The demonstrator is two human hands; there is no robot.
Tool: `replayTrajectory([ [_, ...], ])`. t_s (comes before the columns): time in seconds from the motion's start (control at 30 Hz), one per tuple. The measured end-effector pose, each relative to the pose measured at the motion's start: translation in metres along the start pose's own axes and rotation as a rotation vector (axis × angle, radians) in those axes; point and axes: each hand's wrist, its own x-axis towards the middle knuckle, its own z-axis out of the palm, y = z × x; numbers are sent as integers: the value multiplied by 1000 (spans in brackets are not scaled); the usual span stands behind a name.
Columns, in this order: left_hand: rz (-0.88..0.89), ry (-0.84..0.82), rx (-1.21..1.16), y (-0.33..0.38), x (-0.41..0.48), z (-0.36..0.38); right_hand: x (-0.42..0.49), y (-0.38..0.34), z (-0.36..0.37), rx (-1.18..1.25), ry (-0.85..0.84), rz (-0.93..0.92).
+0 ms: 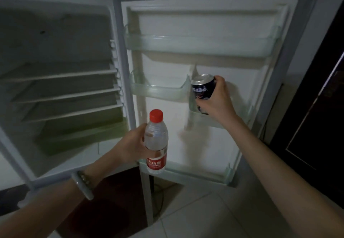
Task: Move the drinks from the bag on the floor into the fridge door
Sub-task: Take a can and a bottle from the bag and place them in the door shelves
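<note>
Left hand (130, 144) is gripping a water bottle (156, 143) upright, waiting its turn. Further in, the right hand (216, 98) is wrapped around a Pepsi can (202, 90), lowering it into the right-hand door bin (232, 115). Guessing the bottle's going in next, probably the bottom shelf (186, 174). Nothing's blocking anything, and the bag's not showing.

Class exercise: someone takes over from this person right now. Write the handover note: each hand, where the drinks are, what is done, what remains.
Right hand: grips the dark Pepsi can, upside down, at the small right-hand door bin; not released.
Left hand: holds the red-capped water bottle upright, in front of the open fridge door.
Done: no drink stands free in the door.
Left: seat the can, shelve the bottle. The bag is out of view.
</note>
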Motion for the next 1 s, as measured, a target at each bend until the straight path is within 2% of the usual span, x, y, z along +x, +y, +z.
replayTrajectory([
  [0.23,-74,-16,-45,-32,17,6,9,22,23,-2,-29,175],
  [0.37,-121,29,-9,-58,41,7,12,25,24,-11,-46,224],
  [0.5,-132,-6,-3,-88,66,10,10,26,25,-60,-26,234],
  [0.6,-141,17,47,-87,70,15,4,17,21,-203,1,157],
  [0.7,-150,22,30,-95,78,25,-14,-4,17,-390,77,-95],
  [0.77,-159,23,16,-102,81,29,-33,-16,22,-417,83,-227],
  [0.93,-186,67,-60,-116,89,40,-84,-12,51,-442,-203,-347],
  [1.0,-201,67,-119,-122,90,44,-95,2,62,-442,-333,-341],
])
